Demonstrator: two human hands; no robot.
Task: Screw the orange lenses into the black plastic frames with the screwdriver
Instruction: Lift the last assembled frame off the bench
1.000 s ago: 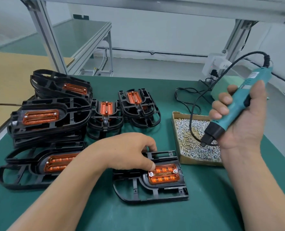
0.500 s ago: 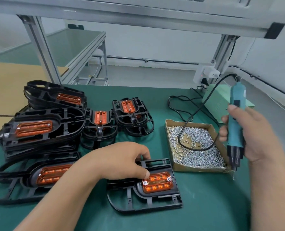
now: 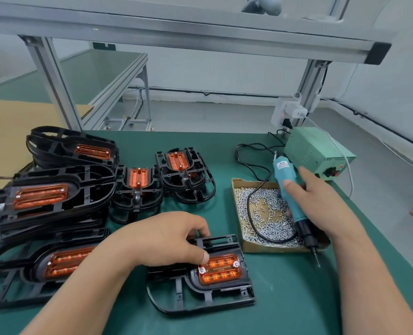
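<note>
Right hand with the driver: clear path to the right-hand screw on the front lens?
Probably yes. The right hand grips the screwdriver, bit pointing down beside the screw box; only bare mat lies between it and that screw. The left hand holds the frame at the lens's other end.

Orange lens (image 3: 218,269) in flat black frame (image 3: 200,301)

On the green worktop (image 3: 285,298), a shallow cardboard tray (image 3: 273,249) of small silver screws (image 3: 270,229) sits at three o'clock. A pale green power box (image 3: 314,151) stands beyond it at two o'clock, below a white socket block (image 3: 288,112). Aluminium framing (image 3: 53,81) spans twelve o'clock, and a brown cardboard sheet (image 3: 4,131) lies at nine.
</note>
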